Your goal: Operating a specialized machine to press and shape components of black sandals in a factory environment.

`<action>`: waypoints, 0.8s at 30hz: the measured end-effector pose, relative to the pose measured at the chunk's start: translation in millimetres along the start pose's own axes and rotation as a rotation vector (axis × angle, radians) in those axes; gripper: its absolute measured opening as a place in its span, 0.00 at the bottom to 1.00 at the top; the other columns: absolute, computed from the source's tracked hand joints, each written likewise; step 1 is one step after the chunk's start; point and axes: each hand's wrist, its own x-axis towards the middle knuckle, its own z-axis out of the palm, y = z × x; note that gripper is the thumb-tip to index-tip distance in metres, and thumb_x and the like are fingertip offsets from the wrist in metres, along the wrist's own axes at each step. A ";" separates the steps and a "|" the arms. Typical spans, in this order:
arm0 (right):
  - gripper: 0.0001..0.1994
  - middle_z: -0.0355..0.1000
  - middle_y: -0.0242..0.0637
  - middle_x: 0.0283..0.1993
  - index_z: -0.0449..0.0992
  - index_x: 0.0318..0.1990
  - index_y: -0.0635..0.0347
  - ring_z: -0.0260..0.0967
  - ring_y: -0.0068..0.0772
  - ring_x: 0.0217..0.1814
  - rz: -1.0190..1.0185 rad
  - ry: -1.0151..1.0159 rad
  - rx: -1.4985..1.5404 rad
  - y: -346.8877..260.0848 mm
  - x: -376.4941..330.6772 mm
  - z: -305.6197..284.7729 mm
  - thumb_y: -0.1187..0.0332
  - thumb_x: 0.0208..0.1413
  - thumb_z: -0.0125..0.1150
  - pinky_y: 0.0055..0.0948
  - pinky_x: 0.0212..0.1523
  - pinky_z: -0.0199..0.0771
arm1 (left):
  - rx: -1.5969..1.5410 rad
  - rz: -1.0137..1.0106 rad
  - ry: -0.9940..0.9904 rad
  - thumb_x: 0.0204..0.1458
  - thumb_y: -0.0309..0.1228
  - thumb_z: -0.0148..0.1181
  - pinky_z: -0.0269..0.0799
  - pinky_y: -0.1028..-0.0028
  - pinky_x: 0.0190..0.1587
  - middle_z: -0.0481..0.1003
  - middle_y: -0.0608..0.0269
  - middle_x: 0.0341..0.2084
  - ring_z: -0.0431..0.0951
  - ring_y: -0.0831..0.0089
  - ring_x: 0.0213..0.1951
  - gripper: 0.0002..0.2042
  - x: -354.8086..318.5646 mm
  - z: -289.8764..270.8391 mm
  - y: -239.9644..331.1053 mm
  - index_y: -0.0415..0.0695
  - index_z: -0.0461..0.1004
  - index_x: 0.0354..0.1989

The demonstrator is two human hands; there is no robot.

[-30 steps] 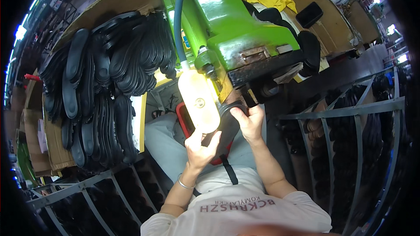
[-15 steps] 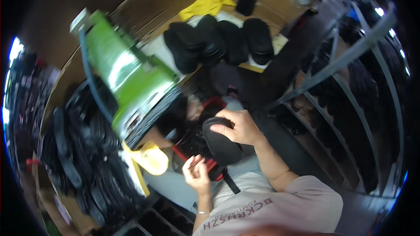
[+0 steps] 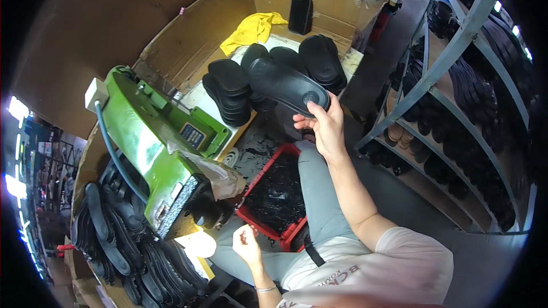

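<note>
A black shoe sole (image 3: 279, 84) is held at its near end by my right hand (image 3: 329, 128), thumb on top and fingers beneath. It slants over several stacks of black soles (image 3: 229, 80) on the white tabletop, hiding part of the middle ones. My left hand (image 3: 246, 245) is curled closed above my lap, beside the red basket (image 3: 294, 234), with nothing visible in its fingers. To the left stands a green machine (image 3: 140, 131) with a dark working end and a bright lit patch below it.
Many black soles (image 3: 125, 239) are piled at the left, below the machine. A yellow cloth (image 3: 251, 29) and a phone-like black slab (image 3: 300, 15) are at the back, by cardboard walls (image 3: 200, 28). Metal racks (image 3: 451, 120) of dark soles stand at right. Black scraps fill the basket.
My right hand has carried the sole from above my lap forward to the stacks. My left hand has drawn slightly down and left, its fingers more curled. The view has shifted.
</note>
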 end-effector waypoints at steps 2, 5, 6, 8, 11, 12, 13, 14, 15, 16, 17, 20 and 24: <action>0.23 0.68 0.46 0.41 0.52 0.57 0.65 0.74 0.34 0.26 -0.041 0.086 0.042 21.1 16.5 13.0 0.77 0.55 0.51 0.26 0.22 0.78 | 0.010 -0.029 -0.039 0.55 0.23 0.55 0.75 0.77 0.34 0.76 0.59 0.27 0.76 0.77 0.29 0.03 4.4 4.5 10.2 0.37 0.72 0.35; 0.27 0.67 0.49 0.42 0.49 0.60 0.62 0.75 0.36 0.29 -0.201 0.102 -0.134 46.3 49.9 41.0 0.76 0.55 0.53 0.27 0.25 0.77 | 0.044 0.045 -0.071 0.55 0.24 0.55 0.75 0.77 0.34 0.76 0.60 0.26 0.77 0.76 0.28 0.04 16.4 16.8 24.4 0.36 0.72 0.35; 0.29 0.68 0.51 0.43 0.49 0.61 0.61 0.76 0.40 0.33 -0.217 0.101 -0.267 49.0 59.3 46.2 0.74 0.54 0.54 0.32 0.30 0.78 | 0.072 0.064 -0.097 0.55 0.25 0.55 0.75 0.77 0.35 0.76 0.60 0.26 0.76 0.77 0.29 0.05 18.2 21.9 33.5 0.36 0.72 0.35; 0.33 0.67 0.57 0.45 0.49 0.62 0.59 0.72 0.51 0.45 -0.564 0.121 -0.929 68.2 85.9 44.5 0.66 0.52 0.58 0.44 0.43 0.73 | 0.067 0.090 -0.131 0.54 0.23 0.55 0.73 0.78 0.36 0.75 0.61 0.26 0.75 0.78 0.29 0.04 20.2 33.1 43.7 0.36 0.73 0.34; 0.31 0.66 0.60 0.48 0.57 0.60 0.58 0.66 0.58 0.52 -0.273 0.008 -1.163 65.7 87.0 50.0 0.57 0.50 0.60 0.48 0.51 0.66 | 0.075 0.113 -0.168 0.53 0.22 0.54 0.72 0.78 0.36 0.75 0.62 0.26 0.74 0.78 0.29 0.03 15.6 34.7 46.3 0.36 0.72 0.33; 0.30 0.67 0.59 0.47 0.60 0.58 0.58 0.67 0.58 0.51 -0.195 -0.018 -1.286 62.6 85.9 51.9 0.57 0.50 0.60 0.48 0.50 0.67 | 0.072 0.129 -0.179 0.53 0.21 0.55 0.72 0.79 0.36 0.75 0.63 0.25 0.74 0.79 0.28 0.02 15.1 32.9 40.8 0.36 0.73 0.33; 0.27 0.66 0.55 0.46 0.65 0.54 0.60 0.66 0.56 0.50 -0.271 0.019 -1.334 56.3 79.4 54.8 0.58 0.48 0.62 0.47 0.48 0.67 | 0.062 0.111 -0.176 0.53 0.21 0.55 0.73 0.79 0.36 0.75 0.63 0.25 0.74 0.80 0.28 0.02 12.4 31.9 38.4 0.36 0.73 0.33; 0.26 0.65 0.50 0.46 0.67 0.52 0.61 0.64 0.51 0.49 -0.418 0.055 -1.449 56.2 76.7 56.5 0.60 0.46 0.64 0.45 0.47 0.65 | 0.051 0.093 -0.171 0.53 0.21 0.55 0.73 0.79 0.35 0.75 0.63 0.25 0.74 0.80 0.28 0.02 9.7 31.1 36.1 0.36 0.73 0.34; 0.25 0.65 0.48 0.45 0.68 0.51 0.61 0.63 0.48 0.49 -0.601 0.028 -1.443 55.3 73.0 61.6 0.62 0.45 0.65 0.44 0.48 0.63 | 0.046 0.096 -0.150 0.53 0.21 0.55 0.73 0.79 0.35 0.75 0.63 0.25 0.74 0.80 0.28 0.02 6.6 29.3 33.5 0.36 0.73 0.34; 0.24 0.64 0.47 0.45 0.68 0.50 0.62 0.62 0.46 0.49 -0.782 0.012 -1.434 51.9 69.0 66.8 0.64 0.44 0.65 0.42 0.48 0.60 | 0.051 0.069 -0.162 0.54 0.21 0.54 0.73 0.80 0.35 0.75 0.64 0.25 0.75 0.80 0.28 0.03 3.6 26.7 30.9 0.36 0.73 0.34; 0.23 0.65 0.46 0.44 0.69 0.49 0.62 0.62 0.44 0.50 -0.902 -0.104 -1.412 53.8 69.6 76.0 0.66 0.43 0.64 0.42 0.49 0.59 | 0.057 0.041 -0.169 0.54 0.21 0.54 0.73 0.80 0.35 0.75 0.64 0.24 0.75 0.80 0.29 0.03 2.3 24.1 29.4 0.36 0.73 0.34; 0.19 0.68 0.43 0.42 0.72 0.41 0.62 0.63 0.43 0.50 -1.119 -0.355 -1.496 80.8 87.7 104.8 0.71 0.36 0.61 0.41 0.48 0.59 | 0.058 0.083 -0.153 0.54 0.21 0.54 0.73 0.80 0.34 0.75 0.65 0.24 0.75 0.80 0.29 0.03 4.4 18.9 25.5 0.35 0.73 0.34; 0.05 0.73 0.39 0.26 0.73 0.27 0.56 0.74 0.41 0.33 -0.863 -0.595 -1.823 107.1 121.0 110.3 0.71 0.39 0.56 0.39 0.35 0.71 | 0.142 0.211 0.067 0.52 0.23 0.56 0.72 0.77 0.30 0.76 0.61 0.25 0.75 0.76 0.25 0.04 28.2 -0.3 43.5 0.37 0.75 0.33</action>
